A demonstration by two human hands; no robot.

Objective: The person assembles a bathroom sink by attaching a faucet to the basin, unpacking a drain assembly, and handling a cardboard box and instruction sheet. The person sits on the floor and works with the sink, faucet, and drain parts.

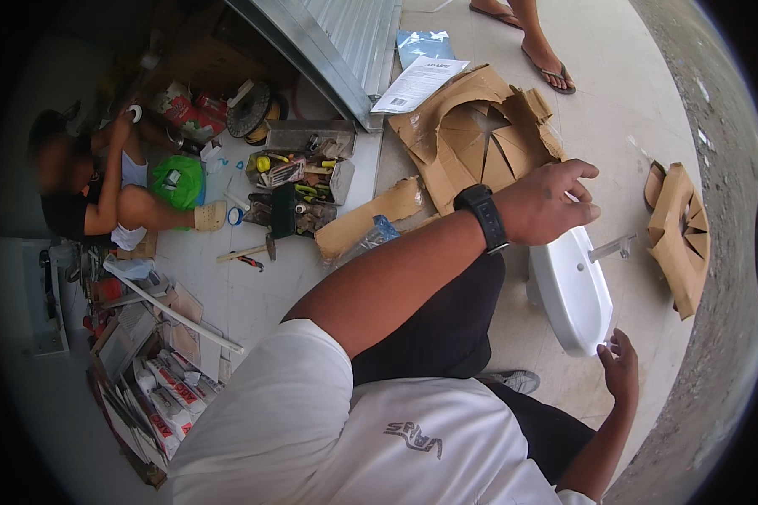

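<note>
White ceramic wash basin [574,295] lies on the pale concrete floor [615,93], just right of centre, w/ a small chrome tap fitting [612,247] sticking out at its upper right edge. Left hand [547,202], black wristwatch [481,217] on the wrist, hovers over the basin's top end, palm down, fingers spread and loosely curled, nothing in its grip; can't tell if the fingertips touch the rim. Right hand [621,368] sits low at the basin's near end, fingers half open & pinched lightly round a small clear bit, too small to make out. It's just beside the basin's rim, maybe touching.

Torn brown cardboard packing [472,126] w/ a star-cut middle lies behind the left hand; a second brown cardboard piece [680,236] of the same cut lies right of the basin, near the tap. White printed paper sheet [419,82] rests at the top edge of the big cardboard. Open metal toolbox [299,181] full of mixed hand tools sits well to the left, w/ a green plastic bag [178,181] further left. Another person [93,194] crouches beside that bag. Someone else's feet in flip-flops [547,71] stand at the top. Stack of red-and-white cartons [156,396] lies lower left.
</note>
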